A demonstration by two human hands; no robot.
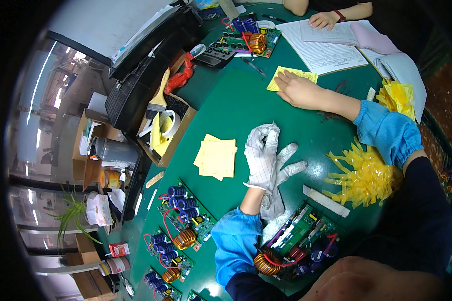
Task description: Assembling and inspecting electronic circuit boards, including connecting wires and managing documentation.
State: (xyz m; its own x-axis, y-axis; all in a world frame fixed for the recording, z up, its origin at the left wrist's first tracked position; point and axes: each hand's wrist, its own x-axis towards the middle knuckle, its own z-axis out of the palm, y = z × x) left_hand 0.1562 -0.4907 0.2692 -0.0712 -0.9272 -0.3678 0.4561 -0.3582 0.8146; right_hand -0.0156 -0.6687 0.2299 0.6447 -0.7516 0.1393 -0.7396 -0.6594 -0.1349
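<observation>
Fingers on the bare right hand [302, 93] lie close together, a bit bent, over a yellow paper [307, 77] on the far part of the green surface [213, 110]. It is too hard to tell if the thumb pinches it. The left hand [262, 159] wears a white glove, and its fingers curl in. An empty-looking white glove [287, 173] sits just beside and under it; I cannot tell if it is gripped. More yellow papers [221, 159] lie in a small pile to the left.

To handle the paper well, I think flat, soft fingers are best, so it does not crease. A light touch near one edge should do. It seems wise to keep the sleeve [389, 133] off the yellow strips [364, 173], which could snag.
</observation>
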